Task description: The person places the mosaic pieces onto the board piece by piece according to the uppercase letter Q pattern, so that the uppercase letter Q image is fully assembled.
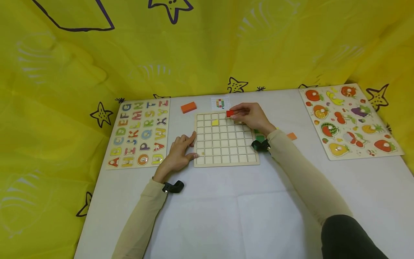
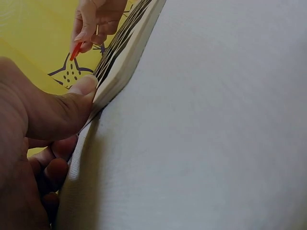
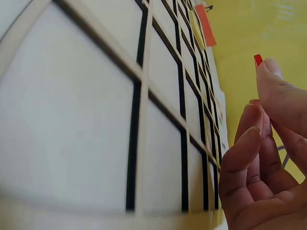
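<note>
Between the thumb and fingers of my right hand point(image 1: 250, 115) is a small red square tile point(image 1: 229, 113), pinched above the top row of the wooden grid board point(image 1: 226, 166). Its thin red edge also shows in both wrist views. My left hand point(image 1: 178, 153) steadies the board at its left side, the thumb pressing on the frame and the other fingers loosely bent beside it. One yellow tile point(image 1: 215, 122) sits in a top-row cell of the grid. Just behind the board lies a small pattern card point(image 1: 220, 103) with coloured squares.
An orange block point(image 1: 188, 107) lies behind the board's left corner. Green tiles point(image 1: 260, 137) and an orange tile point(image 1: 291, 136) lie to the right, partly hidden by my right arm. An alphabet board point(image 1: 139, 135) stands left, a fruit puzzle board point(image 1: 350, 122) right. A yellow curtain point(image 1: 194, 54) hangs behind.
</note>
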Motion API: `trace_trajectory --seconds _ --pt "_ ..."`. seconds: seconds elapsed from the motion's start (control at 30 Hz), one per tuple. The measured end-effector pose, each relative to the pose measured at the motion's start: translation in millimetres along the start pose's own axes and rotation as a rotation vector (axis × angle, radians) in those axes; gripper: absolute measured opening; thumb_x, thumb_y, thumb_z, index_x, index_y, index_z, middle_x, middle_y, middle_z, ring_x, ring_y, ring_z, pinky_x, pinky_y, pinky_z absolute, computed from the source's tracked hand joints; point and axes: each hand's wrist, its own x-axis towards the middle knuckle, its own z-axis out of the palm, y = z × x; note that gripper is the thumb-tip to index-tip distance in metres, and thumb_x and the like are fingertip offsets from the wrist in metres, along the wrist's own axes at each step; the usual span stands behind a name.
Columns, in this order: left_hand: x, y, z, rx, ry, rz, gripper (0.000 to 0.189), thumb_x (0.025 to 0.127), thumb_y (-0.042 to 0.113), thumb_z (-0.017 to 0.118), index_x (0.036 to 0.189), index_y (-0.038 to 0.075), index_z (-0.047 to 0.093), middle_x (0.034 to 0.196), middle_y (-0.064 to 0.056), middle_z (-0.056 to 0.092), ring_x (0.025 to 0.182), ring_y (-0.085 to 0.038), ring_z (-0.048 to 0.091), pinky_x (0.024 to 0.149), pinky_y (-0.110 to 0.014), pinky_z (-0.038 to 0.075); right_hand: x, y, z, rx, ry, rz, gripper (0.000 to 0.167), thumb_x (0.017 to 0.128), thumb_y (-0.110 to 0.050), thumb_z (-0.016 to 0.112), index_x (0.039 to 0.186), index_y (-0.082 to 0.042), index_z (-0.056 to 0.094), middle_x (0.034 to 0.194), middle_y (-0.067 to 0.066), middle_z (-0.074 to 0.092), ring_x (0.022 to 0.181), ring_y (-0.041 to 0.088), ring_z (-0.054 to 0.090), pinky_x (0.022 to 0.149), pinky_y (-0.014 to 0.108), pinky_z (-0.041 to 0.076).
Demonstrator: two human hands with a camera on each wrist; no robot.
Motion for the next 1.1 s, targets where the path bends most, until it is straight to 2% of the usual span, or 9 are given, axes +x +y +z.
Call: trace_trajectory --seconds 0.13,0.3,0.57,1.1 --pt "-0.3 -0.1 0.0 -0.002 0.001 0.002 0.084 0.095 0.015 0.078 0.164 0.004 0.033 0.109 -0.009 0.053 0.099 -0.024 0.037 0.089 -0.038 0.024 1.7 -3 7 -0.024 -0.025 -0.018 0.033 0.092 -0.021 0.085 0.124 -0.012 0.078 0.113 0.01 0.078 0.09 0.021 0.068 0.077 0.025 0.052" --pt "1.0 -0.6 0.3 -0.013 -0.004 0.002 0.084 0.095 0.015 0.077 0.165 0.005 0.033 0.11 -0.01 0.053 0.1 -0.025 0.038 0.09 -0.038 0.024 2.9 -6 13 -0.068 -0.055 -0.033 0.034 0.09 -0.022 0.087 0.122 -0.012 0.08 0.113 0.01 0.078 0.089 0.02 0.065 0.082 0.028 0.049" --pt "-0.6 1.4 -1.3 -0.009 -0.003 0.008 0.084 0.095 0.013 0.078 0.165 0.003 0.032 0.11 -0.01 0.052 0.099 -0.026 0.037 0.089 -0.038 0.024 6.3 -8 18 -0.164 -0.053 -0.03 0.032 0.087 -0.025 0.09 0.115 -0.012 0.083 0.118 0.011 0.077 0.089 0.02 0.06 0.077 0.03 0.046" --pt "2.2 -2.0 -0.4 0.019 -0.006 0.006 0.084 0.095 0.015 0.078 0.165 0.004 0.033 0.111 -0.009 0.053 0.101 -0.026 0.038 0.09 -0.038 0.025 10.8 -14 21 -0.217 -0.081 0.026 0.032 0.085 -0.023 0.091 0.114 -0.011 0.084 0.117 0.013 0.079 0.105 0.024 0.061 0.087 0.034 0.044"
